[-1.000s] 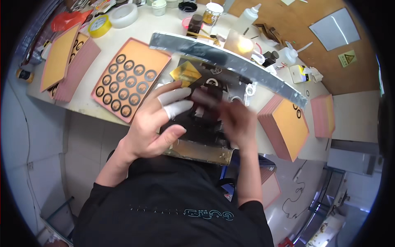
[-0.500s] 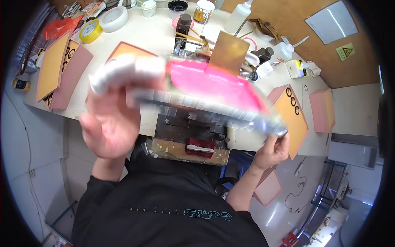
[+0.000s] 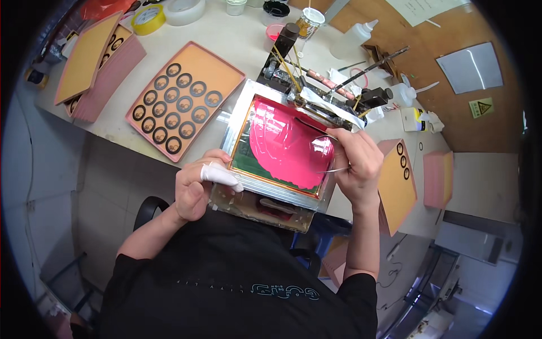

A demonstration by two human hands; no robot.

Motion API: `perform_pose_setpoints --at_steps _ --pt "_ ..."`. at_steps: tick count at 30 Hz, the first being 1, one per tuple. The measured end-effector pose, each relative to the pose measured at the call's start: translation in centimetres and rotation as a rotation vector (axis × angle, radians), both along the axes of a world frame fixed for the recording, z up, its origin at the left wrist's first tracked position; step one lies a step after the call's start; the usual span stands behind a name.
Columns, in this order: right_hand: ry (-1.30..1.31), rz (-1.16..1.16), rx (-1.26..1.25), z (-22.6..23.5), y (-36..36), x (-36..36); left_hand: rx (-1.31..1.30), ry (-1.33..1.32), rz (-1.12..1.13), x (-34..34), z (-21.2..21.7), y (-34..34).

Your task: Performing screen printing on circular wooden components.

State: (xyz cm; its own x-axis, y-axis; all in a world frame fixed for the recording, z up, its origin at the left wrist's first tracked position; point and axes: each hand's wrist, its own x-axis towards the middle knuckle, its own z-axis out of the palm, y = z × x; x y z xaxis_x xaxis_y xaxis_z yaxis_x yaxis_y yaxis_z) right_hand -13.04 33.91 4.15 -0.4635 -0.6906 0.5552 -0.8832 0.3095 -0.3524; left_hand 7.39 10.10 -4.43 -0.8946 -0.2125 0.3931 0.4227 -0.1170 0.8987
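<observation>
A screen printing frame (image 3: 234, 127) with a silver metal border lies before me, its green mesh partly covered by glossy pink ink (image 3: 276, 141). At its near left corner is my left hand (image 3: 197, 183), with white finger cots on; its bent fingers hold the frame's edge. My right hand (image 3: 359, 164) is closed over the frame's right side, pinching a thin shiny metal scraper (image 3: 320, 146) that mirrors the pink ink. Behind the frame stands the dark hinge clamp (image 3: 276, 59) of the printing stand.
To the left, a pink-rimmed tray (image 3: 217, 73) bears rows of black rings. Stacked trays (image 3: 107, 79) stand farther left, more trays (image 3: 398, 192) at right. Behind are yellow tape (image 3: 148, 20), a paint can (image 3: 310, 22), a squeeze bottle (image 3: 353, 39) and a stick (image 3: 370, 70).
The screen frame has come down from a raised, tilted position onto the stand. My right hand has moved from its corner to the scraper; my left hand has lowered to the near left corner.
</observation>
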Motion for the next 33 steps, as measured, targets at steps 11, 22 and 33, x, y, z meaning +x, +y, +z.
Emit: perform_pose_setpoints --at_steps 11,22,33 --pt "-0.026 0.005 0.155 3.0 1.6 6.2 0.318 0.018 0.104 0.6 -0.2 2.0" --pt "-0.188 -0.38 -0.071 7.9 -0.5 -5.5 -0.615 -0.032 0.449 -9.0 9.9 -12.1" --pt "-0.562 -0.407 -0.052 -3.3 3.8 3.9 -1.239 -0.299 0.514 -8.9 -0.1 -20.0"
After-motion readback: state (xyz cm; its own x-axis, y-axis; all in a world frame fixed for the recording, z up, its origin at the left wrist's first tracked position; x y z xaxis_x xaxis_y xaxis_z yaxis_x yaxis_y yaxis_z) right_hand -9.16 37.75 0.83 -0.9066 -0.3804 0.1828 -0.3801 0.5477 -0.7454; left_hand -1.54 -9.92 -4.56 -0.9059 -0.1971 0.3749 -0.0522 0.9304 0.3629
